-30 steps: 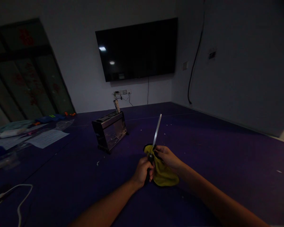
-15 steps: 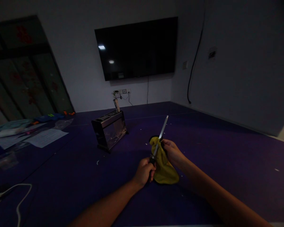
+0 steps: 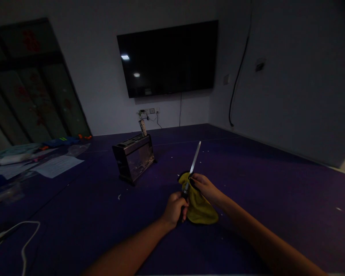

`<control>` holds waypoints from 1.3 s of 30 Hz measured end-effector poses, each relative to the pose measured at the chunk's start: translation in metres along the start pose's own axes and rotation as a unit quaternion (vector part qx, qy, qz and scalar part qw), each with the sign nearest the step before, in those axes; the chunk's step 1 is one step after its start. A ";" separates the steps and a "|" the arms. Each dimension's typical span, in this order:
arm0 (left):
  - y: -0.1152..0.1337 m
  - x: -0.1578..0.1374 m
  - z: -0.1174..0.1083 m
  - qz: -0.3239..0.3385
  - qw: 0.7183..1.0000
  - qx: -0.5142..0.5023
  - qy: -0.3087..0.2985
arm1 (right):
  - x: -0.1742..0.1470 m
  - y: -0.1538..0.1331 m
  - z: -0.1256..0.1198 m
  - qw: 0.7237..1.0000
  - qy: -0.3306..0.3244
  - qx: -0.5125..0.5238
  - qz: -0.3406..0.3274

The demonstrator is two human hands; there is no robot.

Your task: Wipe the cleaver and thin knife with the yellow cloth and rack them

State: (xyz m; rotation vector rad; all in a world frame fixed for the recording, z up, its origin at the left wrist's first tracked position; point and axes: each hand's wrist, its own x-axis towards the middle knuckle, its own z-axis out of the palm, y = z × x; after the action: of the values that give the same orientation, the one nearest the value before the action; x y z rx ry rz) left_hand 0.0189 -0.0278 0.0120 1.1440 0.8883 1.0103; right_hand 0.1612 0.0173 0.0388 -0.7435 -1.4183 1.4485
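My left hand is closed around the dark handle of a sharpening steel, a slim silver rod slanting up and away to the right. A yellow cloth with a dark edge lies against the lower rod and hangs down beside the handle. My right hand pinches the cloth's upper part at the rod, fingers bent. Ahead to the left stands a dark knife block with see-through sides. One patterned handle sticks up from its top.
The purple surface carries scattered white scraps. Papers, plastic bags and cloths lie at the far left, with a white cable nearer. A television hangs on the wall beyond; a black cord runs down beside it.
My right hand and the top of the cloth have slid down the rod toward the handle, baring more of the rod. The rod's tip has shifted slightly left. My left hand keeps its grip.
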 end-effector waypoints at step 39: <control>0.003 0.001 0.002 0.031 0.999 0.015 -0.012 | 0.000 -0.011 -0.006 0.998 0.000 -0.045 -0.038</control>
State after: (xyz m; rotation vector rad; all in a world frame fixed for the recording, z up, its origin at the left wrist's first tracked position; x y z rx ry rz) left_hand 0.0205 -0.0273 0.0152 1.2123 0.8553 1.0354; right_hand 0.1690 0.0185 0.0486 -0.7366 -1.5045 1.3331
